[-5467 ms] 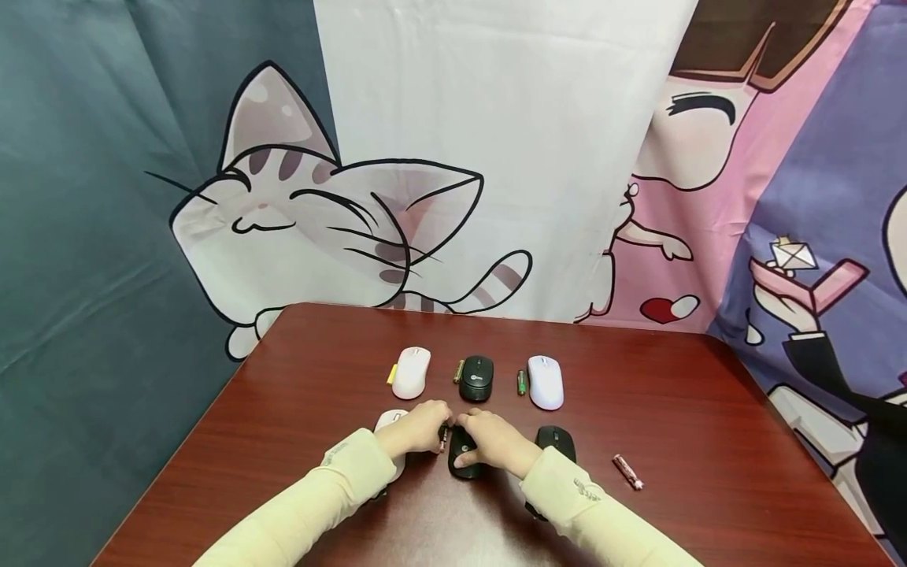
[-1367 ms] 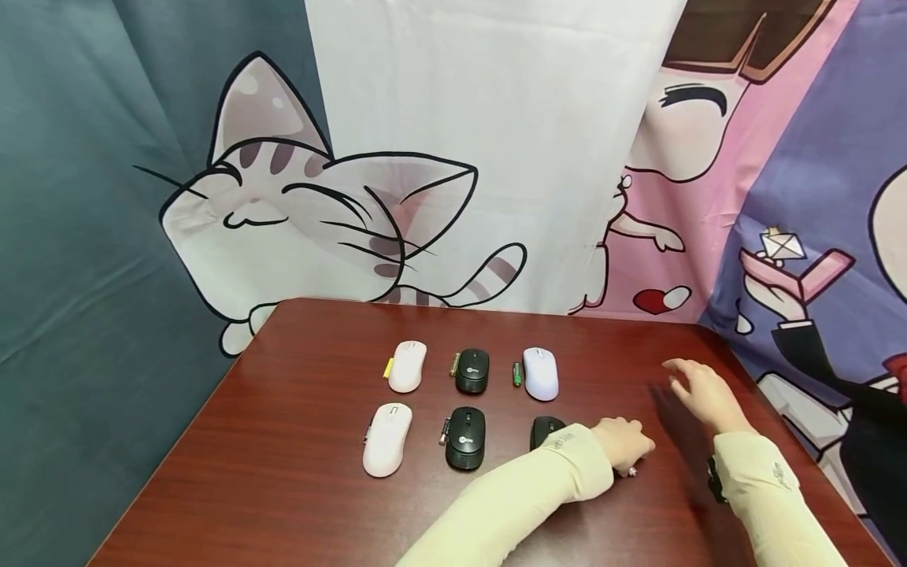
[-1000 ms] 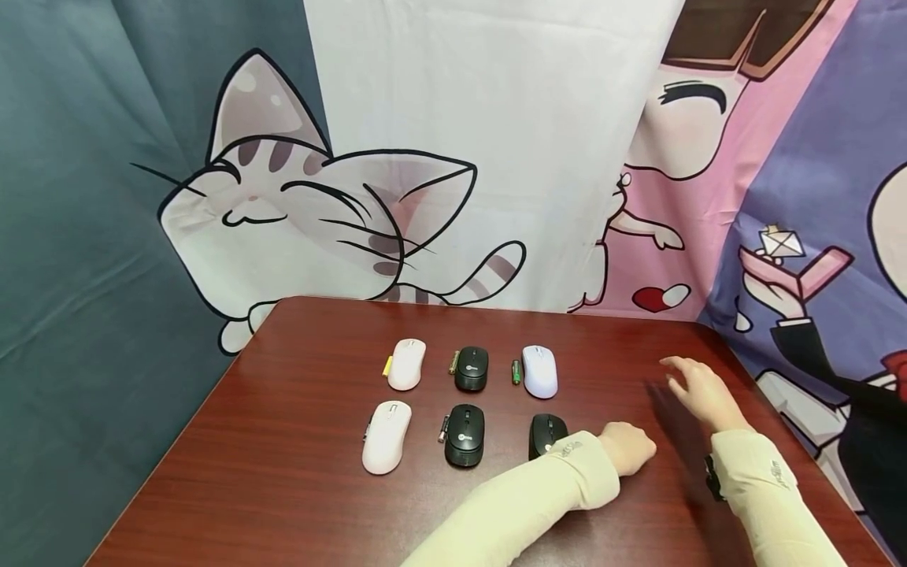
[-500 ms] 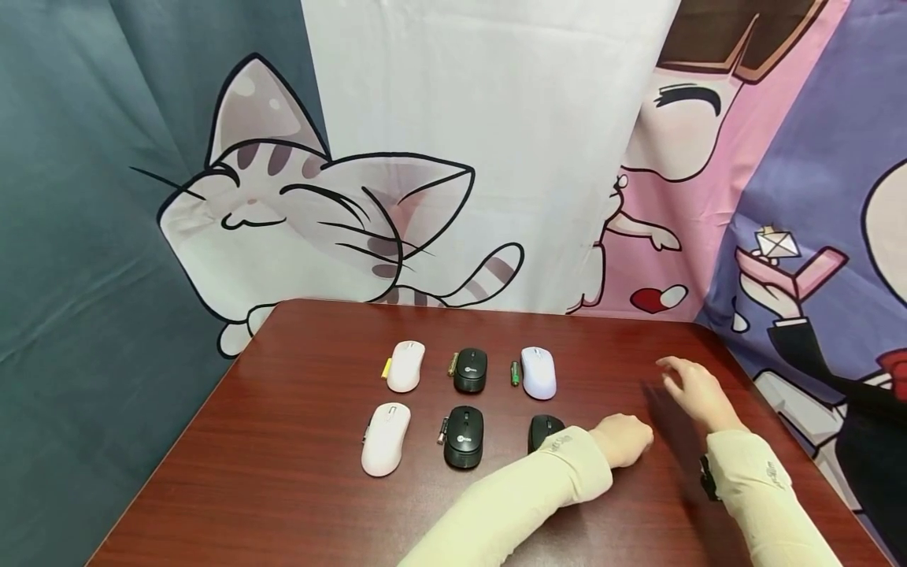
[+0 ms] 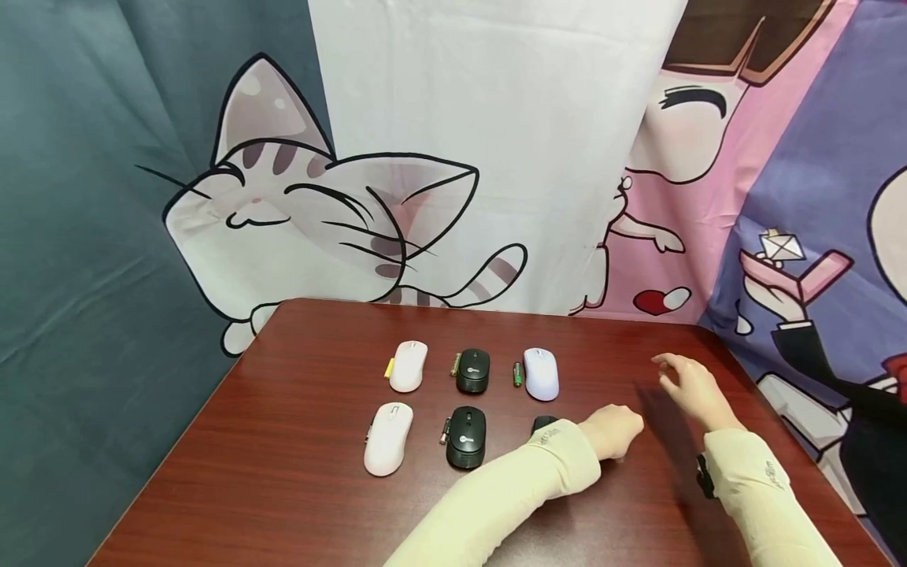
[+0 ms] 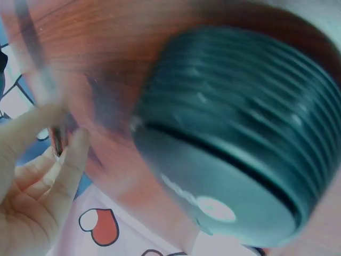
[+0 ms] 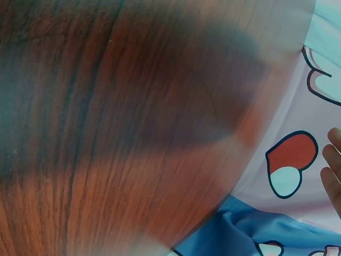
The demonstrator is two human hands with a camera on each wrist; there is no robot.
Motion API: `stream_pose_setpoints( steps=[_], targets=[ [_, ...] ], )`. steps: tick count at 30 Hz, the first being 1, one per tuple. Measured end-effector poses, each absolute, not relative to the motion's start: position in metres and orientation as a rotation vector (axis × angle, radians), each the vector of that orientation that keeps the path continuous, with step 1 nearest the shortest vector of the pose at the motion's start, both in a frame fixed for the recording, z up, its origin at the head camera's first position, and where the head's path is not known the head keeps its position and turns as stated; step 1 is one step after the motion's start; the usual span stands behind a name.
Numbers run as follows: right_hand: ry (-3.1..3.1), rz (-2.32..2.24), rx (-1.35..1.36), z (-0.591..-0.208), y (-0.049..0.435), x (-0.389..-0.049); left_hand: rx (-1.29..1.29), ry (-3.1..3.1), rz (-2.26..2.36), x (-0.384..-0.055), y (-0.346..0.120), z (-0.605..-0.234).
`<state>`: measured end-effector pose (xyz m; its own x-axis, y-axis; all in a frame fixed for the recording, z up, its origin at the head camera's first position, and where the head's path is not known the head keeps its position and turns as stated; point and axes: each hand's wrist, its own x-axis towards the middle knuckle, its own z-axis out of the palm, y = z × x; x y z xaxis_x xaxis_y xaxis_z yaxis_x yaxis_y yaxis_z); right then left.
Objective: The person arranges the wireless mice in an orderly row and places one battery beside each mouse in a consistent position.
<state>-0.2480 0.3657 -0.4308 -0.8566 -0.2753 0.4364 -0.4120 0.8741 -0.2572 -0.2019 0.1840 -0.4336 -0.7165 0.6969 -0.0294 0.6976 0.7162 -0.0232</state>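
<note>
My left hand is above the table's right half. In the left wrist view its thumb and fingers pinch a small battery, whose end shows shiny; the head view hides it. Close to that wrist is a black computer mouse, mostly covered by the sleeve in the head view, where only its front shows. My right hand hovers to the right over the table, fingers loosely bent and holding nothing. Its fingertips show at the edge of the right wrist view.
White mice, black mice and a pale lilac mouse stand in two rows on the brown table. Batteries lie on their left, among them a yellow one and a green one. A printed curtain hangs behind.
Both hands have left the middle black mouse, where a battery now lies alongside. My left hand has picked up the battery at the right and since drifted slightly left. My right hand has moved right.
</note>
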Motion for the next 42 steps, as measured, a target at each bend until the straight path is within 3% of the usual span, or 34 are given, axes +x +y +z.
stream_pose_setpoints(
  steps=[12,26,42],
  targets=[
    [-2.624,0.541,0.51,-0.429,0.347,-0.25,1.23,2.895,-0.098,-0.204,0.165,-0.413],
    [-2.698,0.598,0.504,-0.42,0.322,-0.242,1.268,2.886,0.183,-0.229,0.104,-0.407],
    [-2.661,0.653,0.594,-0.413,0.276,-0.225,1.177,2.943,0.321,-0.233,0.045,-0.411]
  ],
)
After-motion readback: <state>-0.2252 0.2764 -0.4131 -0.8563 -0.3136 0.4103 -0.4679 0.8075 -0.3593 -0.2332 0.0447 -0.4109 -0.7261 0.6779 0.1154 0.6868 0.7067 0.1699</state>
